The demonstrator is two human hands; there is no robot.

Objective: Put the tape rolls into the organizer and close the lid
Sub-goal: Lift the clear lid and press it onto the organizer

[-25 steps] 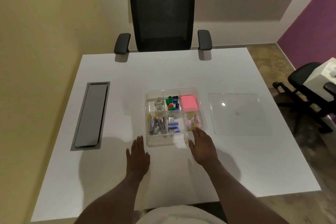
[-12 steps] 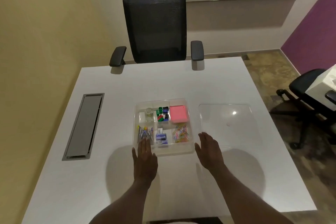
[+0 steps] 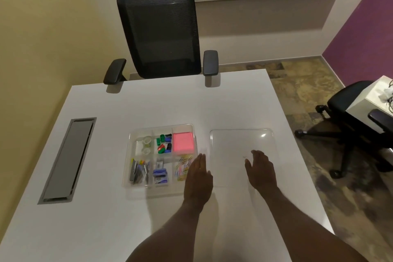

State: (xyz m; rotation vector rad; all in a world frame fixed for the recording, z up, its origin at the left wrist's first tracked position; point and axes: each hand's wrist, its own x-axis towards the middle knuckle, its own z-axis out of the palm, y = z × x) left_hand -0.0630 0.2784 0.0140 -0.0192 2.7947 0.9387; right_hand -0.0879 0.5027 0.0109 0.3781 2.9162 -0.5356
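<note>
A clear plastic organizer [image 3: 129, 176] with six compartments sits mid-table. Two clear tape rolls [image 3: 146, 141] lie in its back-left compartment. The clear lid [image 3: 234, 140] lies flat on the table to the organizer's right. My left hand [image 3: 198, 176] hovers, fingers apart and empty, over the gap between organizer and lid, covering the organizer's front-right corner. My right hand [image 3: 260, 169] is spread open over the lid's front half; I cannot tell whether it touches the lid.
The white table [image 3: 170, 104] has a grey cable flap [image 3: 68, 159] set in at the left. A black mesh chair [image 3: 159, 32] stands at the far edge. Another chair [image 3: 348, 100] and a white box are on the right, off the table.
Both hands moved right: the left from the organizer's front-left corner to its right edge, the right from beside the organizer onto the lid. The camera view shifted too.
</note>
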